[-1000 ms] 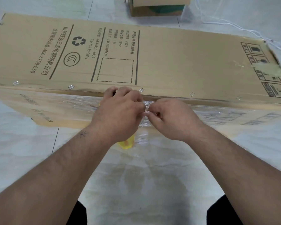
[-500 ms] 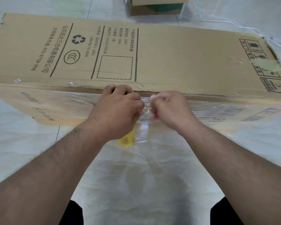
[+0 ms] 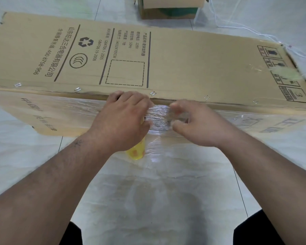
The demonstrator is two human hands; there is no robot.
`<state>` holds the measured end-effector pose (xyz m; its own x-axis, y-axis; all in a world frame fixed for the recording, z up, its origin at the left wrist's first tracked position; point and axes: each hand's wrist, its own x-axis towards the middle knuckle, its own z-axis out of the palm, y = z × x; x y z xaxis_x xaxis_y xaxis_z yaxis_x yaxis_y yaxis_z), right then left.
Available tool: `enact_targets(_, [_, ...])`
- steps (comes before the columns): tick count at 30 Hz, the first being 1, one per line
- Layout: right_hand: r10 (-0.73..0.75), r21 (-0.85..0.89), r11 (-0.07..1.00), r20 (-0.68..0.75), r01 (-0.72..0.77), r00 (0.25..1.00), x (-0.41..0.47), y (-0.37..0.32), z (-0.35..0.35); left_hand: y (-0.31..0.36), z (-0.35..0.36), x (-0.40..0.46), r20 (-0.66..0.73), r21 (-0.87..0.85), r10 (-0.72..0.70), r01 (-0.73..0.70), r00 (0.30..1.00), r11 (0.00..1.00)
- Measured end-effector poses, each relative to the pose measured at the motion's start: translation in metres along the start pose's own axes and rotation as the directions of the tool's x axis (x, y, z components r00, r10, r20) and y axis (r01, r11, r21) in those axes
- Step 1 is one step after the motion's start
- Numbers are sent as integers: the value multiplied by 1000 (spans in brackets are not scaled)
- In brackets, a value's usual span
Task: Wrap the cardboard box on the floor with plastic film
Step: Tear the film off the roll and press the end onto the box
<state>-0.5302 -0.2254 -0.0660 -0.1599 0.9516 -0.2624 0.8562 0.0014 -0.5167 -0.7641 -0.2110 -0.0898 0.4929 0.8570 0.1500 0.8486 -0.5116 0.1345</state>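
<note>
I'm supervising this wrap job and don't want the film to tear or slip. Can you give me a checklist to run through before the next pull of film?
1. Left hand holds the yellow-cored film roll: ok.
2. Right hand pinches the film's free end: cannot tell, fingers look partly open.
3. Film stretched between the hands, untorn: ok.
4. Film already covers the near side of the cardboard box: ok.
5. Top face wrapped: not ok, bare.
6. Staples along the edge clear of the film: cannot tell.
</note>
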Motion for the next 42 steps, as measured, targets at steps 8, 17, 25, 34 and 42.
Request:
enact_targets(8, [56,-150,987,12,-54,998,24,26,28,2,-10,-13,88,110,-292,282,952,953])
enact_targets(17, [63,-122,990,-40,-68,997,29,35,36,-19,-14,-19,35,13,-363,363,931,932])
enact_targets(25, [153,75,986,-16,-151,988,29,25,36,-21,-13,-22,21,-12,-377,377,926,926])
enact_targets(34, [-96,-178,977,133,119,987,24,1,57,-17,-12,-18,20,10,-351,351,936,936])
enact_targets(42, [103,-73,992,-35,-105,994,43,35,58,-28,-14,-27,5,-60,-374,374,927,926])
